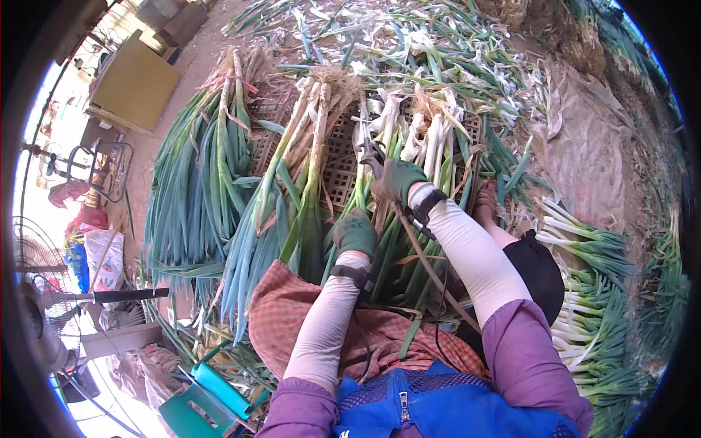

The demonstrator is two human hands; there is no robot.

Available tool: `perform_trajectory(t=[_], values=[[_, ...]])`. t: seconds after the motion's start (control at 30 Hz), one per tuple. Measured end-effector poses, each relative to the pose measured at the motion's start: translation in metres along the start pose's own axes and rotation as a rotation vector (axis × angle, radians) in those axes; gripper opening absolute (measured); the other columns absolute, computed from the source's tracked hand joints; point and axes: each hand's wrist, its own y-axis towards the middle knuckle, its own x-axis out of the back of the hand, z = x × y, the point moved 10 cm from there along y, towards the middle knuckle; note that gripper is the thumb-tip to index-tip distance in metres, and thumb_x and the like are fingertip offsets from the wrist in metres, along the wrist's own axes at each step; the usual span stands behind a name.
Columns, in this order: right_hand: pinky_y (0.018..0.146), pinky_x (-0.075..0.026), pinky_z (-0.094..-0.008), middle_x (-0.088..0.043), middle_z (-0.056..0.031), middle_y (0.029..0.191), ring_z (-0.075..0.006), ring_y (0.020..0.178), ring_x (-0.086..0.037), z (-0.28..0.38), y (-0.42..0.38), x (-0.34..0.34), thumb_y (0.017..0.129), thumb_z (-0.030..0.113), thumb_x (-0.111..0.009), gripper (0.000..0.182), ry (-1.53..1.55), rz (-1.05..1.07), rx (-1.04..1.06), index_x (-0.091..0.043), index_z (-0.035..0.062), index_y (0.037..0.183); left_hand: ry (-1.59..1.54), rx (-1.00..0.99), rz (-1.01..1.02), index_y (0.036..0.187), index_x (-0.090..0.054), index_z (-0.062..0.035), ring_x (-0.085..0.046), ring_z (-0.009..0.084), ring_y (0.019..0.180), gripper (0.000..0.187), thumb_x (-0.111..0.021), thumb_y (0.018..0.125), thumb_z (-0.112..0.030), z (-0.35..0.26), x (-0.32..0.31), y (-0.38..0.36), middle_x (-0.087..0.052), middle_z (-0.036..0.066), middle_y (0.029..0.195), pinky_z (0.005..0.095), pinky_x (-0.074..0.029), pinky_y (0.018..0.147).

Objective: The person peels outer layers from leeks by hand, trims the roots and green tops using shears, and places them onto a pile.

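Note:
In a green work glove, my left hand (355,233) is closed around the green part of a leek (360,193) that lies on the crate. My right hand (401,180), gloved the same way, grips what looks like an air blow gun (372,155), its nozzle close to the leek's white stem. A brown hose (438,281) runs from the tool back toward my lap. Left of my hands, unpeeled leeks (318,139) with dry roots rest on the crate. White, peeled leeks (437,146) lie just right of the tool.
Beneath the leeks is a slatted plastic crate (339,157). A tied leek bundle (197,171) lies at left, and peeled leeks (584,321) are piled at right. Leaf scraps (431,51) cover the ground ahead. A fan (47,314) and a teal stool (197,412) stand at left.

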Motion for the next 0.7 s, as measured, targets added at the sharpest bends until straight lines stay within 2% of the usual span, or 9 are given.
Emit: perform_trajectory(t=[0.03,0.2,0.3,0.37,0.47,0.57,0.63,0.67,0.7], values=[[0.084,-0.055,-0.0369,-0.073,-0.0204,0.093,-0.0291,0.091,-0.073,-0.002,0.004,0.003,0.082,0.037,-0.063,0.046,0.017,0.018,-0.039,-0.071,-0.0026,0.104,0.008,-0.004,0.011,0.111,-0.060,-0.0049,-0.071,0.0353,0.096,0.026,-0.047,0.095,-0.022,0.000,-0.001,-0.001,-0.071,0.018,0.100,0.0476,-0.056,0.078],[0.088,-0.054,-0.0365,-0.074,-0.0177,0.099,-0.0290,0.096,-0.072,-0.006,0.008,0.014,0.083,0.039,-0.063,0.054,0.017,0.011,-0.079,-0.066,-0.0040,0.116,0.037,0.020,0.068,0.111,-0.060,-0.0055,-0.071,0.0347,0.097,0.025,-0.048,0.096,-0.022,-0.003,0.002,-0.007,-0.071,0.018,0.105,0.0492,-0.056,0.078],[0.076,-0.057,-0.0374,-0.072,-0.0190,0.081,-0.0285,0.077,-0.074,-0.002,0.014,0.012,0.086,0.034,-0.063,0.045,-0.070,-0.091,0.004,-0.062,-0.0039,0.111,0.106,0.048,0.136,0.112,-0.060,-0.0056,-0.072,0.0311,0.097,0.025,-0.048,0.098,-0.023,-0.007,0.003,-0.011,-0.072,0.015,0.106,0.0449,-0.058,0.077],[0.075,-0.058,-0.0366,-0.072,-0.0179,0.080,-0.0281,0.075,-0.074,0.001,0.014,0.012,0.087,0.034,-0.063,0.045,-0.134,-0.096,0.045,-0.062,-0.0042,0.111,0.116,0.055,0.149,0.113,-0.060,-0.0056,-0.072,0.0311,0.097,0.026,-0.048,0.098,-0.023,-0.007,-0.001,-0.012,-0.071,0.016,0.107,0.0450,-0.058,0.077],[0.086,-0.054,-0.0433,-0.070,-0.0161,0.103,-0.0315,0.094,-0.071,0.003,0.004,0.013,0.090,0.034,-0.054,0.049,-0.130,-0.038,0.029,-0.050,0.0148,0.134,0.103,0.018,0.148,0.115,-0.060,-0.0050,-0.071,0.0318,0.098,0.026,-0.047,0.099,-0.021,-0.007,-0.005,-0.011,-0.071,0.016,0.108,0.0453,-0.058,0.078],[0.082,-0.056,-0.0456,-0.069,-0.0168,0.112,-0.0328,0.099,-0.070,0.021,-0.017,0.002,0.087,0.033,-0.057,0.060,-0.247,-0.031,0.145,-0.046,0.0251,0.145,0.106,0.041,0.177,0.115,-0.063,-0.0043,-0.071,0.0325,0.101,0.035,-0.051,0.098,-0.032,-0.003,-0.013,-0.009,-0.071,0.017,0.111,0.0472,-0.057,0.080],[0.082,-0.056,-0.0457,-0.069,-0.0169,0.112,-0.0334,0.099,-0.070,0.029,-0.025,-0.024,0.084,0.032,-0.060,0.060,-0.347,-0.079,0.273,-0.048,0.0239,0.142,0.119,-0.013,0.280,0.114,-0.067,-0.0051,-0.069,0.0330,0.104,0.044,-0.052,0.095,-0.043,-0.009,0.004,-0.015,-0.071,0.017,0.113,0.0499,-0.055,0.083],[0.085,-0.055,-0.0465,-0.068,-0.0172,0.114,-0.0327,0.103,-0.069,0.022,-0.029,-0.030,0.083,0.032,-0.060,0.060,-0.295,-0.010,0.212,-0.050,0.0241,0.141,0.127,-0.036,0.331,0.113,-0.068,-0.0055,-0.069,0.0333,0.106,0.049,-0.053,0.094,-0.048,-0.006,0.013,-0.015,-0.070,0.017,0.114,0.0512,-0.055,0.084],[0.090,-0.053,-0.0463,-0.068,-0.0176,0.114,-0.0339,0.106,-0.068,0.005,-0.030,-0.034,0.082,0.034,-0.062,0.060,-0.218,0.047,0.129,-0.052,0.0171,0.139,0.059,0.003,0.301,0.111,-0.072,-0.0086,-0.068,0.0340,0.108,0.058,-0.053,0.090,-0.059,0.009,0.021,-0.002,-0.070,0.017,0.116,0.0511,-0.053,0.088]])
